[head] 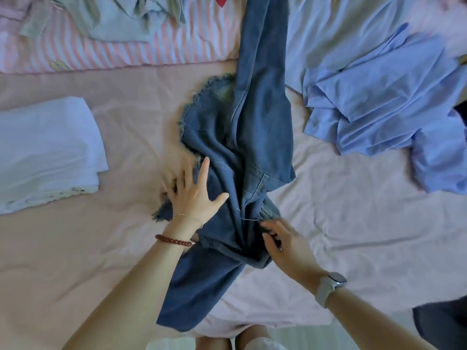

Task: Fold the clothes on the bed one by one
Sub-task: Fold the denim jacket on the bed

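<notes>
A pair of dark blue jeans with frayed hems lies crumpled along the middle of the pink bed sheet, one leg stretching to the far side and one hanging over the near edge. My left hand rests flat on the jeans' left side, fingers spread, next to a frayed edge. My right hand touches the bunched denim at the lower right, its fingers curled into the fabric. A red bead bracelet circles the left wrist and a watch the right.
A folded white garment lies at the left. A rumpled light blue shirt lies at the right. A pink-striped cloth with a grey-green garment on it is at the far left. Dark fabric shows at the lower right.
</notes>
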The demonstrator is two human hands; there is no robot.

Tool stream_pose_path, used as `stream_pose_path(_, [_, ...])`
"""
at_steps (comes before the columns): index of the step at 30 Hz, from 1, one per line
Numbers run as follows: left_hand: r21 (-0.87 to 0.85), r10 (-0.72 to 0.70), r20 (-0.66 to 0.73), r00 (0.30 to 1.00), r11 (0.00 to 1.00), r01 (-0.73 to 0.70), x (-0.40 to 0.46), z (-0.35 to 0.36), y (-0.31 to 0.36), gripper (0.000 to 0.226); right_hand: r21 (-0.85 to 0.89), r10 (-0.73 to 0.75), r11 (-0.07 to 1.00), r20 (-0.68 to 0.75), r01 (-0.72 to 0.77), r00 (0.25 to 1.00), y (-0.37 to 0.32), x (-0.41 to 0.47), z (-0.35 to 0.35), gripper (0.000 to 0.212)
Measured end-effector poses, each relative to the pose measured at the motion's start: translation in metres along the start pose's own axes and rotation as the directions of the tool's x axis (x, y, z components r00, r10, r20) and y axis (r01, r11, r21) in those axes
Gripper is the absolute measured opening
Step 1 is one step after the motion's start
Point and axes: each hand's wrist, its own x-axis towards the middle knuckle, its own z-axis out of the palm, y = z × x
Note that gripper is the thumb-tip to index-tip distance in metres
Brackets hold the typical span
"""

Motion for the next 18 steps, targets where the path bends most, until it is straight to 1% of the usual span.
stream_pose_path(1, [-0.059,-0.035,0.109,0.993,0.997,0.042,0.006,0.003,-0.001,0.093,-0.018,0.036,0.999,-0.131,-0.039,0.991,0.003,0.008,-0.003,0.031])
stream_pose_path(2, [-0.129,-0.047,0.177,0.983,0.989,0.07,0.008,0.006,-0.003,0.094,-0.033,0.094,0.994,-0.211,-0.103,0.973,0.006,0.016,-0.006,0.041])
stream_pose_path(3, [-0.194,-0.041,0.184,0.982,0.978,0.077,0.008,0.01,-0.004,0.092,0.002,0.183,0.982,-0.207,-0.186,0.961,0.007,0.026,-0.009,0.054])
stream_pose_path(4, [-0.255,-0.034,0.149,0.988,0.964,0.072,0.006,0.012,-0.005,0.087,0.112,0.297,0.952,-0.125,-0.284,0.947,0.004,0.037,-0.011,0.066])
stream_pose_path(5, [-0.317,-0.035,0.101,0.994,0.946,0.065,0.002,0.012,-0.007,0.08,0.28,0.391,0.885,-0.013,-0.372,0.92,0.0,0.049,-0.012,0.073])
stream_pose_path(6, [-0.381,-0.038,0.066,0.997,0.923,0.06,-0.003,0.011,-0.008,0.072,0.456,0.438,0.782,0.081,-0.424,0.895,-0.005,0.061,-0.011,0.074])
stream_pose_path(7, [-0.437,-0.041,0.049,0.998,0.898,0.058,-0.008,0.009,-0.008,0.063,0.584,0.459,0.684,0.122,-0.438,0.88,-0.01,0.072,-0.009,0.07])
stream_pose_path(8, [-0.474,-0.043,0.041,0.998,0.879,0.057,-0.014,0.006,-0.009,0.055,0.635,0.485,0.633,0.12,-0.442,0.866,-0.016,0.083,-0.008,0.062])
stream_pose_path(9, [-0.49,-0.045,0.03,0.999,0.87,0.053,-0.021,0.003,-0.009,0.049,0.641,0.517,0.621,0.098,-0.451,0.851,-0.023,0.093,-0.008,0.051])
stream_pose_path(11, [-0.49,-0.071,-0.008,0.997,0.87,0.058,-0.032,-0.005,-0.01,0.041,0.55,0.575,0.674,0.029,-0.493,0.818,-0.036,0.105,-0.013,0.029])
stream_pose_path(12, [-0.486,-0.101,-0.035,0.994,0.871,0.071,-0.035,-0.01,-0.009,0.038,0.506,0.571,0.717,-0.031,-0.479,0.821,-0.042,0.106,-0.018,0.02])
stream_pose_path(13, [-0.491,-0.133,-0.063,0.989,0.867,0.085,-0.038,-0.018,-0.009,0.036,0.497,0.53,0.763,-0.117,-0.412,0.84,-0.048,0.104,-0.024,0.012])
stream_pose_path(15, [-0.534,-0.175,-0.129,0.976,0.842,0.081,-0.042,-0.036,-0.01,0.03,0.516,0.361,0.843,-0.331,-0.153,0.872,-0.064,0.094,-0.04,0.004])
stream_pose_path(16, [-0.558,-0.187,-0.184,0.965,0.828,0.054,-0.045,-0.046,-0.012,0.027,0.444,0.222,0.896,-0.449,0.0,0.866,-0.074,0.086,-0.047,0.002])
stream_pose_path(17, [-0.573,-0.198,-0.265,0.944,0.82,0.012,-0.047,-0.056,-0.014,0.026,0.307,0.036,0.939,-0.529,0.152,0.848,-0.085,0.08,-0.053,0.002])
stream_pose_path(18, [-0.584,-0.21,-0.352,0.912,0.811,-0.039,-0.05,-0.068,-0.016,0.027,0.134,-0.171,0.951,-0.527,0.28,0.832,-0.095,0.073,-0.057,0.008])
